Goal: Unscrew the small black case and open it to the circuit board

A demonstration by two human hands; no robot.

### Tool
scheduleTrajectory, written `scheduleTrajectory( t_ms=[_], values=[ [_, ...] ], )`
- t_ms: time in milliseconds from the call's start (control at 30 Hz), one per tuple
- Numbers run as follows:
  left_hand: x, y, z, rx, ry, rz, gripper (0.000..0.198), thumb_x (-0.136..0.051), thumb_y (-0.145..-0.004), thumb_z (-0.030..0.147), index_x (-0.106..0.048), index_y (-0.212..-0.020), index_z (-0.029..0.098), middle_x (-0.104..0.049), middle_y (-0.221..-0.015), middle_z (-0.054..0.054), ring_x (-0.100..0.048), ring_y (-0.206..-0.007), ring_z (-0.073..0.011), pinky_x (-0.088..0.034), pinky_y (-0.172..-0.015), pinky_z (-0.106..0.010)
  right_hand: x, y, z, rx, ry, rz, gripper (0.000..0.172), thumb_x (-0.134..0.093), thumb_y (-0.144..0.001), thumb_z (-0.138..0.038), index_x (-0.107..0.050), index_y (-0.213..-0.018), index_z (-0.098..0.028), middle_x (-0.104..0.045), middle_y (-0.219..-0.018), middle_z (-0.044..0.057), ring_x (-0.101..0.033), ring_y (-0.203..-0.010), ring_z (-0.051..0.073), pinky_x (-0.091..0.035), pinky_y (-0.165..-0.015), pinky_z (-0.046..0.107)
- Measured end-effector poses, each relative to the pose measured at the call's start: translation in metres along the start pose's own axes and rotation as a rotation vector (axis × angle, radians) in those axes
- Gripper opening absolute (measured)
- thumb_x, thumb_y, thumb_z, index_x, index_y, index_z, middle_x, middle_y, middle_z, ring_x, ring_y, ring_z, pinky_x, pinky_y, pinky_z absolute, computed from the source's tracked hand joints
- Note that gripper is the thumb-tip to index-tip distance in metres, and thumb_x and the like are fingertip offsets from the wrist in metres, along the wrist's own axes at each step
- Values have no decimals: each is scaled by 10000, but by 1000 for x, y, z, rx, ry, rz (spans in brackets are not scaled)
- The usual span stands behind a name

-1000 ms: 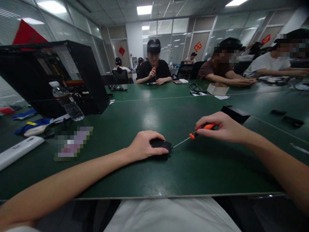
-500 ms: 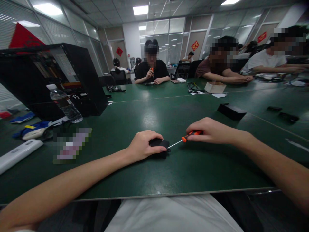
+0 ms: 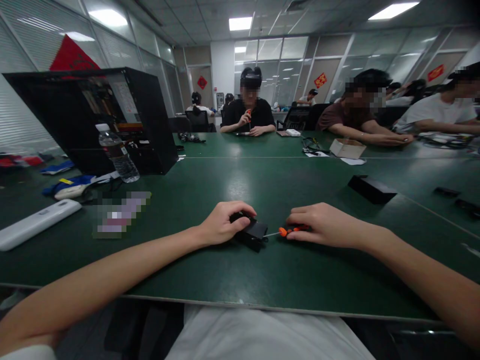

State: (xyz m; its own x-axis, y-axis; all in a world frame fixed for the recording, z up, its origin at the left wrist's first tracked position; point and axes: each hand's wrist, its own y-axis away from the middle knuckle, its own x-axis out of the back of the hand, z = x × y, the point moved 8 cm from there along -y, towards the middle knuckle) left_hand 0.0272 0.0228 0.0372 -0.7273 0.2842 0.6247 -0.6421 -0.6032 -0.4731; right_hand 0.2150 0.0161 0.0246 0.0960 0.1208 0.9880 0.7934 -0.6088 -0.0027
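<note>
My left hand [image 3: 227, 223] is closed around a small black box-shaped part [image 3: 257, 230], thumb across its top. A small loop or tab sticks out at the part's right end. The part rests on the green table, and the hand covers its left side. My right hand [image 3: 318, 225] has its fingers over the orange-and-black handle of a screwdriver [image 3: 283, 232], low over the table. The screwdriver's metal shaft points left, its tip beside the right end of the black part. Whether the tip touches it I cannot tell.
A black computer case [image 3: 150, 120] stands at the left with a water bottle [image 3: 119, 154] before it. Nearer lie a white elongated object [image 3: 41, 222] and a pixelated flat item [image 3: 123, 214]. A black box [image 3: 371, 189] sits right. People work across the green table [image 3: 232, 280].
My right hand has lowered with the screwdriver, whose shaft now lies flatter. The left hand's thumb has shifted back, showing more of the black part. The view has turned slightly left.
</note>
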Motion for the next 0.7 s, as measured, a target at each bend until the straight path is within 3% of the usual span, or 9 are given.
scheduleTrajectory(
  t_ms=[200, 433, 700],
  values=[
    [4, -1, -10, 121, 7, 27, 783, -262, -977, 753, -729, -933, 126, -727, -881, -100, -657, -810, -201, -472, -765, -297, 5, 3, 0, -11, 70, 92, 424, -480, -1008, -540, -724, -996, -193, -655, -892, 64, -629, -735, 192, -414, -630, 296],
    [3, 0, -10, 125, -22, 16, 809, -228, -983, 750, -734, -913, 122, -717, -847, -91, -640, -772, -191, -456, -733, -287, 16, 3, 4, -81, 88, 218, 424, -498, -1001, -544, -710, -931, -184, -619, -919, 71, -609, -764, 186, -424, -644, 296],
    [4, 1, -10, 111, 0, 28, 759, -257, -1006, 706, -734, -918, 122, -708, -844, -87, -636, -769, -190, -452, -734, -285, 15, 0, -21, -48, 79, 239, 416, -450, -1030, -495, -671, -889, -172, -624, -822, 54, -592, -691, 166, -407, -614, 291]
  ],
)
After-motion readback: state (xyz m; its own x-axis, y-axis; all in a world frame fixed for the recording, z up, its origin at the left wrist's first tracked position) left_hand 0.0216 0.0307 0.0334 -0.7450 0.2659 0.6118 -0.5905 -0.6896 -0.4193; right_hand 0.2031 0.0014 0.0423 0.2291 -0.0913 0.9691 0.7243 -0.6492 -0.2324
